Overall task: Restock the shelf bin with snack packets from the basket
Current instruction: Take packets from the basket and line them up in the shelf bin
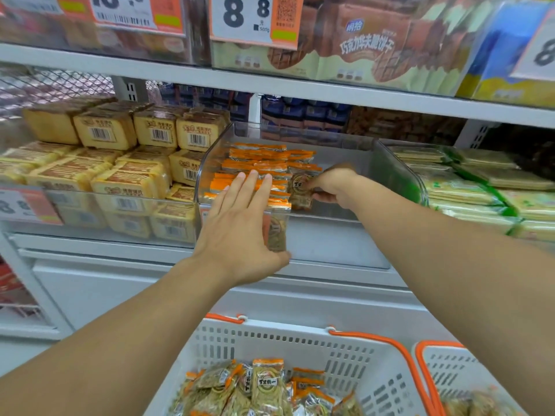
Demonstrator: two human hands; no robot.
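A clear plastic shelf bin (399, 172) on the middle shelf holds rows of orange-edged snack packets (258, 160) on its left side. My left hand (240, 223) lies flat with straight fingers against the front rows of packets at the bin's front wall. Inside the bin, my right hand (330, 184) pinches a single brown snack packet (300, 190) standing on edge beside the rows. Below, a white basket (345, 358) with orange handles holds several loose packets (267, 388) of the same kind.
Yellow boxed cakes (120, 163) fill the bin to the left, green-and-cream packs (480, 187) the one to the right. An upper shelf with price tags (255, 19) overhangs. A second white basket (450, 382) stands at the lower right.
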